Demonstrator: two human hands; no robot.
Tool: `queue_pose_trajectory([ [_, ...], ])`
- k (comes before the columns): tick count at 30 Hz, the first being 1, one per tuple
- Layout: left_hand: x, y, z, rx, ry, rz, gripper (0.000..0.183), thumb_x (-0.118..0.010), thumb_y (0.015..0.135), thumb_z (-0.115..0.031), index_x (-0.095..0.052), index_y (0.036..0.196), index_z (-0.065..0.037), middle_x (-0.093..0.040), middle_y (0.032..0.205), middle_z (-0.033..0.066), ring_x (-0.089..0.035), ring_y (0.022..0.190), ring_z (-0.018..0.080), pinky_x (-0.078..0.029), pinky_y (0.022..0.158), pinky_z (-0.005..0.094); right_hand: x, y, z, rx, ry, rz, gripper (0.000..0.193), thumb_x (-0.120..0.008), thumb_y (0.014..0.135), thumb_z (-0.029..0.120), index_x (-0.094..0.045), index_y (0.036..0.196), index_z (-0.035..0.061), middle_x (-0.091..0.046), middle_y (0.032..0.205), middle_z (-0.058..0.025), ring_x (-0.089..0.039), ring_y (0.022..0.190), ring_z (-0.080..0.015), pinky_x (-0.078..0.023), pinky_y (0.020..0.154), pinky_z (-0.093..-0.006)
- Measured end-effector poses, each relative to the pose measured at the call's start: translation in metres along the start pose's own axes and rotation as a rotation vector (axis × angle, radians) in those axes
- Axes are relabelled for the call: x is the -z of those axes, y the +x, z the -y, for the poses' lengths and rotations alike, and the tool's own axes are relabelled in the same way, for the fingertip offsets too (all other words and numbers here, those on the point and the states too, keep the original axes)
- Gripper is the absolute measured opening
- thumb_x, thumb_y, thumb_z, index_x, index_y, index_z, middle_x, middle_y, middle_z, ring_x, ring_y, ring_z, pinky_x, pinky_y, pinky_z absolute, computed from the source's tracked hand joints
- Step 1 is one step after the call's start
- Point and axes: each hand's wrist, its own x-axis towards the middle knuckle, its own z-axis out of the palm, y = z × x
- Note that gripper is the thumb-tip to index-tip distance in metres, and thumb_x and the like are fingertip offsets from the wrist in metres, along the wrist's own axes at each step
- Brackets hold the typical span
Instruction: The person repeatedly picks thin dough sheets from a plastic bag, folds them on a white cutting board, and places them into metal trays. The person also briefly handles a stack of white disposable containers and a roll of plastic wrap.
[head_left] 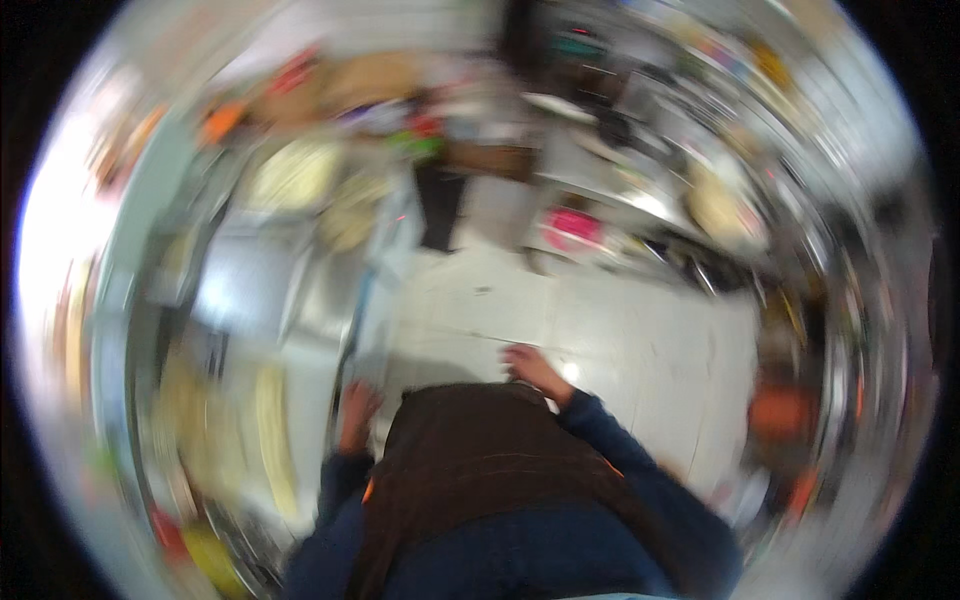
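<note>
The whole picture is smeared by motion. My left hand (358,408) hangs beside the near edge of a counter on the left, close to a long pale-yellow strip (274,435) lying there. My right hand (537,370) is in front of my dark brown apron (480,440), over the white tiled floor. No object shows in either hand, but the blur hides the exact pose of the fingers. On the left counter are a shiny metal tray or lid (245,285) and a pale-yellow mass (295,175) in a container behind it.
A metal table (610,185) with blurred items stands ahead to the right, with a bright pink thing (572,229) on a lower level. Crowded shelving curves along the right, near an orange-red object (783,412). Boxes (370,78) and bags are heaped at the back.
</note>
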Motion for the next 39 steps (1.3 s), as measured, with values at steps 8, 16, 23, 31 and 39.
queue_pose_trajectory([
  [8,-0.125,-0.047,0.038,-0.007,0.275,-0.147,0.037,-0.058,0.1,-0.029,-0.056,0.125,-0.002,-0.061,0.106,0.0095,-0.066,0.087,0.0204,-0.058,0.072,0.0356,0.099,-0.001,0.028,-0.113,-0.323,0.127,0.038,-0.056,0.101,0.026,-0.056,0.132,0.0024,-0.066,0.113,-0.0113,-0.067,0.094,-0.0207,-0.056,0.08,-0.034],
  [16,-0.074,-0.073,0.083,-0.111,0.17,-0.376,0.036,-0.058,0.099,-0.026,-0.059,0.126,-0.002,-0.066,0.091,0.0099,-0.067,0.078,0.0207,-0.055,0.068,0.0359,0.046,0.063,0.083,0.007,-0.56,0.327,0.039,-0.057,0.101,0.027,-0.057,0.131,0.0021,-0.066,0.112,-0.011,-0.067,0.092,-0.0199,-0.055,0.079,-0.0323],
  [23,0.095,-0.09,-0.076,-0.542,0.931,-1.082,0.049,-0.066,0.089,-0.024,-0.053,0.134,-0.008,-0.053,0.134,0.0206,-0.054,0.122,0.0379,-0.047,0.101,0.0459,-0.077,0.058,0.079,0.013,-0.681,0.476,0.035,-0.057,0.101,0.023,-0.059,0.129,0.0016,-0.068,0.111,-0.0105,-0.067,0.091,-0.0186,-0.055,0.077,-0.0309],
  [31,0.275,-0.009,-0.201,-0.188,1.491,-1.238,0.085,-0.078,0.077,-0.049,-0.044,0.147,-0.016,-0.042,0.149,0.0203,-0.043,0.135,0.0381,-0.044,0.099,0.0602,-0.167,0.038,0.037,-0.1,-0.756,0.386,0.032,-0.058,0.1,0.02,-0.061,0.127,0.0018,-0.069,0.108,-0.0096,-0.068,0.087,-0.0175,-0.056,0.074,-0.0311],
  [39,0.398,0.027,-0.206,-0.239,1.198,-1.048,0.043,-0.066,0.084,-0.028,-0.063,0.126,-0.016,-0.063,0.125,0.0222,-0.065,0.098,0.0508,-0.055,0.08,0.0547,-0.23,0.031,0.018,-0.131,-0.818,0.42,0.027,-0.056,0.102,0.018,-0.062,0.123,0.0016,-0.068,0.104,-0.0065,-0.067,0.087,-0.0154,-0.054,0.074,-0.0294],
])
